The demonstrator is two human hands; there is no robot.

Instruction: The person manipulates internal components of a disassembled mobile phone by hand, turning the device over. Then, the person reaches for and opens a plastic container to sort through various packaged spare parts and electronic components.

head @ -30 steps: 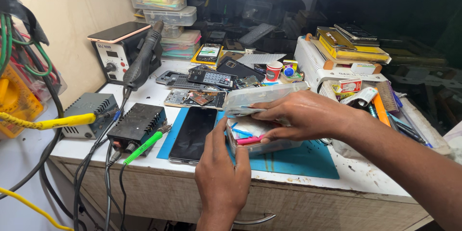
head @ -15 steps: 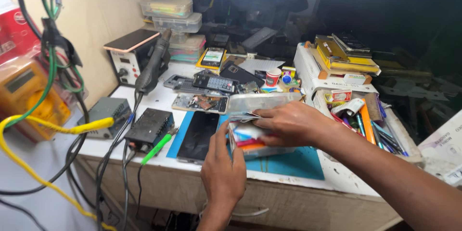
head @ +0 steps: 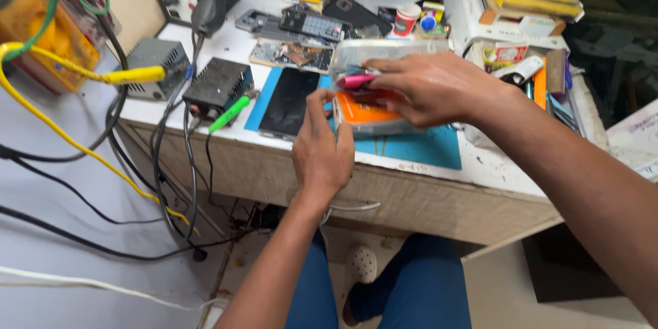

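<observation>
The left hand (head: 322,154) is pinching the clear plastic parts box (head: 373,113) at its near corner, steadying it. The right hand (head: 432,89), fingers curled, is gripping a pink tool (head: 355,81) over it.

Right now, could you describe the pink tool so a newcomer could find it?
Start at the blue mat on the workbench. Above its middle, the right hand holds the pink tool over a clear box. It is the only pink item there.

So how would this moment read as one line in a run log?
left hand: touching clear plastic box | right hand: on box, holding pink tool | black phone: flat on blue mat
</observation>
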